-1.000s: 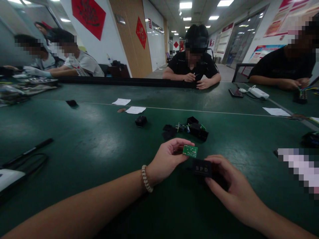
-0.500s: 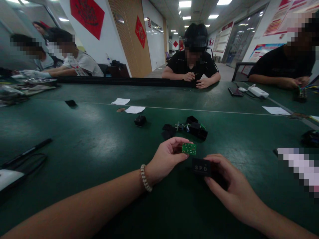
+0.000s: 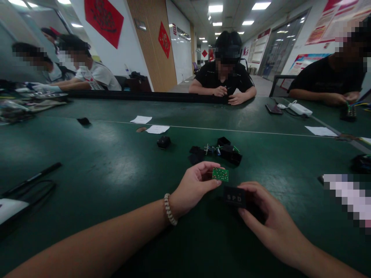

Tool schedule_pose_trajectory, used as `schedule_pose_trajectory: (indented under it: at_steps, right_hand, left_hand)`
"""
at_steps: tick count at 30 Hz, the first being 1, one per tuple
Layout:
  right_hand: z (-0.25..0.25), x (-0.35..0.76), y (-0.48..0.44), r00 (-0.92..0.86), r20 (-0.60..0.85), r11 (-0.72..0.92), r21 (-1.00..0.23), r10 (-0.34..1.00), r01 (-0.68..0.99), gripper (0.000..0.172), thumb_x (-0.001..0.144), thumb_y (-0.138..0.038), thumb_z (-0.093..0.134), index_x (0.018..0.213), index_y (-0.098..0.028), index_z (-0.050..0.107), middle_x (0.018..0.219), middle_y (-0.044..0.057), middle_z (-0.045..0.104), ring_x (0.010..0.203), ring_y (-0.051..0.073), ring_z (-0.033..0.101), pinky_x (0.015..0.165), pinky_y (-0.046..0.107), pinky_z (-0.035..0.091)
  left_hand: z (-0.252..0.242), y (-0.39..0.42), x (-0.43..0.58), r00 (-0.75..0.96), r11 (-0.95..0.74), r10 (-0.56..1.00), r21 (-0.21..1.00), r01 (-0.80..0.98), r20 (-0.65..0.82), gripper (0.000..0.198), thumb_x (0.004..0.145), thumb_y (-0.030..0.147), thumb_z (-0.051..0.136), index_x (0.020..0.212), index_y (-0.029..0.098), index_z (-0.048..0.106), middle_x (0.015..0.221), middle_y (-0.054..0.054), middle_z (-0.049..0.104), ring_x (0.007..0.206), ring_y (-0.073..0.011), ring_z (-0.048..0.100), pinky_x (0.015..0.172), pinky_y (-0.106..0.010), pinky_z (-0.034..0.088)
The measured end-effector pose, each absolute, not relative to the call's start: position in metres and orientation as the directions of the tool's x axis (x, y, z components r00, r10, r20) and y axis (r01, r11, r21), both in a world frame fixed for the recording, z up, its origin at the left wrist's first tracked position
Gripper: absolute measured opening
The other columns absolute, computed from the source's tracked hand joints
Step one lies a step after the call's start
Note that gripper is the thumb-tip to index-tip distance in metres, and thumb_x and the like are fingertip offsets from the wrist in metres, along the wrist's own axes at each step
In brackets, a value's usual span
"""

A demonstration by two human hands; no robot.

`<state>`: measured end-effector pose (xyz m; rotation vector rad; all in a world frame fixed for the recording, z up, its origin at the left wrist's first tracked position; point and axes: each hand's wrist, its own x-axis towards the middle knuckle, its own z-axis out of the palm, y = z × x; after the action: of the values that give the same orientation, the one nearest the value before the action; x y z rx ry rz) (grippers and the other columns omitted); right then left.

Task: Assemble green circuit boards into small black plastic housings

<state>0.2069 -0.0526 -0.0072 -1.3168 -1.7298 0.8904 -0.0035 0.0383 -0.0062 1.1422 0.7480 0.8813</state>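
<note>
Between the thumb and fingers of my left hand (image 3: 197, 180) is a small green circuit board (image 3: 220, 174), its solder-dotted face turned towards me. A bead bracelet circles that wrist. My right hand (image 3: 265, 210) grips a black plastic case (image 3: 234, 197) by its right side, and the letters SPD show on its face. The case is just below and to the right of the board, with a small gap between them. Beyond my hands lies a cluster of black case parts (image 3: 230, 153) with small electronic parts among them. Flat black pieces (image 3: 196, 154) lie at its left.
A black box (image 3: 164, 142) stands farther left on the green table (image 3: 116, 173). White papers (image 3: 158, 129) lie along the table seam. A black pen-like rod and cable (image 3: 43, 173) are at the left. Across the table sits a person (image 3: 223, 77); another person (image 3: 327, 79) works at the right.
Both hands hold the board and the case almost as before. The whole view has shifted down very slightly.
</note>
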Motion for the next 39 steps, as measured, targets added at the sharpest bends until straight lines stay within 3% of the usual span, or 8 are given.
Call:
schedule_pose_trajectory:
  at_steps: [11,24,39]
  right_hand:
    - [-0.0069,0.2076,-0.0530,-0.163,0.168,0.224,-0.865,0.972,0.449,0.028,0.092,-0.020,0.059,0.118,-0.027,0.060,0.117,0.007,0.063,0.107,0.025,0.070,0.092,0.047,0.061]
    - [-0.0089,0.2078,-0.0521,-0.164,0.182,0.236,-0.869,0.970,0.435,0.028,0.092,-0.020,0.059,0.119,-0.028,0.059,0.117,0.006,0.063,0.106,0.025,0.069,0.092,0.048,0.060]
    - [-0.0105,0.2084,-0.0522,-0.158,0.195,0.246,-0.861,0.968,0.445,0.029,0.091,-0.020,0.060,0.119,-0.027,0.060,0.116,0.006,0.065,0.104,0.024,0.071,0.090,0.044,0.062]
  left_hand:
    - [-0.0076,0.0392,-0.0035,0.465,0.214,0.881,0.951,-0.224,-0.089,0.046,0.078,0.008,0.082,0.121,0.016,0.067,0.112,-0.007,0.076,0.100,-0.0173,0.071,0.098,-0.038,0.054]
    - [-0.0072,0.0395,-0.0024,0.431,0.255,0.894,0.931,-0.262,-0.123,0.040,0.076,0.007,0.083,0.111,0.014,0.065,0.108,-0.007,0.076,0.096,-0.0163,0.071,0.093,-0.035,0.053]
    - [-0.0075,0.0405,-0.0024,0.443,0.226,0.893,0.929,-0.294,-0.077,0.034,0.087,0.011,0.076,0.120,0.018,0.071,0.109,-0.007,0.074,0.102,-0.0195,0.068,0.092,-0.037,0.054]
